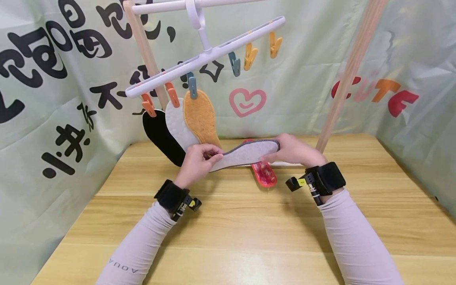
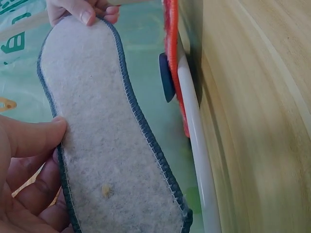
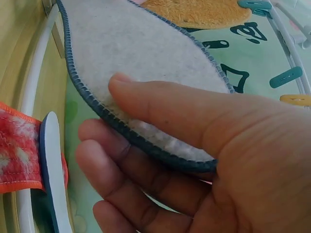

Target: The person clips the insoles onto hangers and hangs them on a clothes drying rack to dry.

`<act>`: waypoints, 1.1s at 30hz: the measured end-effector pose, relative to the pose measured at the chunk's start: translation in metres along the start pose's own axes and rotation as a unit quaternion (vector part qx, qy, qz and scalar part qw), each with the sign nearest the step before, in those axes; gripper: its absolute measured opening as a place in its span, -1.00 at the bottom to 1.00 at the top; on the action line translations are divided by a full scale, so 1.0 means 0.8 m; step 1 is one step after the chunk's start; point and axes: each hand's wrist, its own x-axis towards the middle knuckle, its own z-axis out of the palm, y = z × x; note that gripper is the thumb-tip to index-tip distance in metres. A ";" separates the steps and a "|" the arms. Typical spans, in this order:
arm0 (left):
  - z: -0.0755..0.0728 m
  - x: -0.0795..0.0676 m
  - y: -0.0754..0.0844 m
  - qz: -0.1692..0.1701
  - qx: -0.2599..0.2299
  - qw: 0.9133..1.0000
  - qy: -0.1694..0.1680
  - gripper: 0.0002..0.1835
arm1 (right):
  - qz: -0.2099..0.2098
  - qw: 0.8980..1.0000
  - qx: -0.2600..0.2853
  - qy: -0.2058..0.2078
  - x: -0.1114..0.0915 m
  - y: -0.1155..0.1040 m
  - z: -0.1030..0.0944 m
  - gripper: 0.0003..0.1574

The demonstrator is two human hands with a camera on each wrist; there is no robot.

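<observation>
A light grey felt insole [image 1: 246, 155] with a dark blue stitched edge is held between both hands over the table. My left hand [image 1: 197, 162] pinches one long edge near the left end, thumb on the grey face in the left wrist view. At the other end, my right hand [image 1: 293, 150] grips the rounded tip, its thumb across the face and fingers behind. Just beyond the left hand hang a black insole [image 1: 156, 128], a white insole [image 1: 176, 122] and a fuzzy orange insole [image 1: 200, 114], each clipped to a white hanger [image 1: 210, 54].
Toward the hanger's right are a blue clip [image 1: 234, 64] and yellow clips [image 1: 250, 57], holding nothing. A red patterned insole [image 1: 264, 175] lies over the low white bar [image 1: 283, 163], beside a blue-edged piece [image 3: 54, 179]. A wooden post [image 1: 343, 87] stands at right.
</observation>
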 end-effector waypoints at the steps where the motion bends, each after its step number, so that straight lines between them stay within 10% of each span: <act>1: 0.000 0.000 0.000 0.000 -0.003 1.000 0.002 -0.95 | 0.000 1.000 0.001 0.002 0.001 0.001 0.000 -0.59; 19: -0.002 0.002 0.000 -0.019 -0.050 0.997 0.061 -0.94 | -0.072 0.995 0.060 -0.046 0.021 0.011 0.024 -0.72; 33: -0.001 0.002 0.003 -0.026 -0.091 0.992 0.088 -0.91 | -0.103 0.992 0.068 -0.001 0.033 -0.007 0.051 -0.77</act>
